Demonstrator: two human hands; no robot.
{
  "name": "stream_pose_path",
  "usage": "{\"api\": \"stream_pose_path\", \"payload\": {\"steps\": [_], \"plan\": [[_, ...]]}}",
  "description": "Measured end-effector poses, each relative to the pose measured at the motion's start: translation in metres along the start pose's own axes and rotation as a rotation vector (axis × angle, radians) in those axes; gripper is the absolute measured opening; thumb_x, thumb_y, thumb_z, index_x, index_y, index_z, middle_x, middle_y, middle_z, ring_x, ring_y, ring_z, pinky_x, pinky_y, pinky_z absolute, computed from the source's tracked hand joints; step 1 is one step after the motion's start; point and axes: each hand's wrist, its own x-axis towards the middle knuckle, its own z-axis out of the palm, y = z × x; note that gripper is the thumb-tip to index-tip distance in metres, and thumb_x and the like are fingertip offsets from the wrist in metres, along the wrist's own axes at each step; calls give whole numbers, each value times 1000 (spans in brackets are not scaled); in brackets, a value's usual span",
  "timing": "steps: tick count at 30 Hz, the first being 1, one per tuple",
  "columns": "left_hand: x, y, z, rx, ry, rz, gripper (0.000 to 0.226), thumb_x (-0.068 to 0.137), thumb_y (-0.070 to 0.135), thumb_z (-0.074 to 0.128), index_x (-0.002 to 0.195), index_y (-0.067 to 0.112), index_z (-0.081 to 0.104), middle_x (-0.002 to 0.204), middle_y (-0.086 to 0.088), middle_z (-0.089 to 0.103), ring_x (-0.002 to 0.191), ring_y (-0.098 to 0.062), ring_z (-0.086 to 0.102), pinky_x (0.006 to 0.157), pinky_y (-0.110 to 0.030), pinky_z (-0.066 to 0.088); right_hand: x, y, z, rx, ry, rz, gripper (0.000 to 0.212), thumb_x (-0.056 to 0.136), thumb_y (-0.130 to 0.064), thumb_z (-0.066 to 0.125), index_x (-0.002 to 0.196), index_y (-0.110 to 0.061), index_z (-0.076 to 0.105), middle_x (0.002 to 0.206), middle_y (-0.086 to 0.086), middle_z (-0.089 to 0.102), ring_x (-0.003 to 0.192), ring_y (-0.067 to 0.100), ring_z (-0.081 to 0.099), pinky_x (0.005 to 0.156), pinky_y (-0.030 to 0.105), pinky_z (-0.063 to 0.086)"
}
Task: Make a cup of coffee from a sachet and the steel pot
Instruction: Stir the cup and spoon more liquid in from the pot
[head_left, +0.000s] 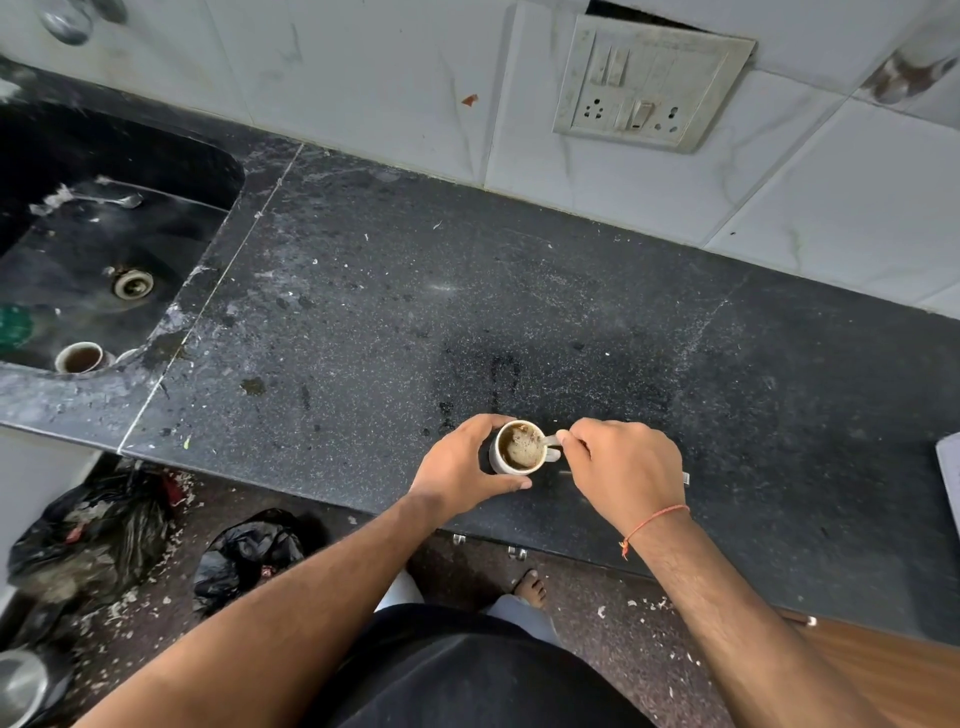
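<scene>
The cup (521, 448), filled with frothy brown coffee, stands at the bench (519, 291) front edge. It is cupped at 9 o'clock by the left hand (464, 467), fingers curled round it. The handle at 3 o'clock is pinched by the right hand (627, 467). Mixing is judged complete; a level lift is required next.

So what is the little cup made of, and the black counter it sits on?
The cup looks like glazed ceramic: off-white, smooth, with a thick rim and a slight shine. The counter looks like polished stone, probably granite: black with fine pale speckles and a straight seam near the sink, though dusty and stained now.
</scene>
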Motion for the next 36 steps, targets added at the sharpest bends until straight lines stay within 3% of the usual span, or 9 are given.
{"api": "stream_pose_path", "payload": {"steps": [6, 11, 18, 24, 29, 36], "plan": [[0, 0, 0, -3, -2, -1, 79, 69, 60, 97, 136, 41, 60, 125, 28, 63, 114, 6, 60, 95, -20, 49, -1, -5, -1, 97, -6, -29, 31, 94, -38, 75, 67, -24, 70, 55, -4, 63, 51, 26, 61, 42, 30, 39], [0, 1, -1, -6, -1, 4, 79, 69, 59, 98, 136, 41, 60, 126, 28, 64, 115, 5, 61, 96, -20, 49, 2, -4, 2, 29, 32, 7, 32, 95, -36, 76, 66, -23, 69, 55, -3, 64, 48, 28, 62, 43, 27, 31], [1, 0, -1, -8, -10, 0, 80, 69, 59, 98, 137, 40, 60, 128, 26, 64, 116, 5, 61, 97, -21, 50, -2, -2, -1, 60, -30, -6, 31, 97, -40, 69, 70, -24, 71, 57, -4, 65, 55, 27, 64, 44, 31, 42], [1, -1, 0, -17, -7, 3, 78, 69, 59, 98, 135, 42, 60, 126, 27, 65, 115, 5, 62, 98, -26, 53, 1, -8, 4, 48, 54, 3, 33, 96, -35, 74, 67, -22, 66, 57, -3, 64, 47, 27, 61, 43, 26, 26], [1, -2, 1, -23, -14, 5, 79, 69, 61, 97, 136, 42, 59, 128, 26, 65, 118, 4, 62, 101, -31, 54, -2, 0, 3, -19, 13, 8, 35, 96, -34, 74, 64, -22, 65, 55, -3, 63, 46, 29, 61, 43, 28, 35], [1, -2, 1, -16, -10, 6, 78, 69, 60, 97, 134, 41, 60, 124, 26, 65, 114, 5, 62, 97, -27, 53, -3, -5, 6, 101, 25, -14, 30, 96, -38, 74, 70, -23, 70, 59, -3, 66, 51, 25, 63, 41, 32, 41]]}}
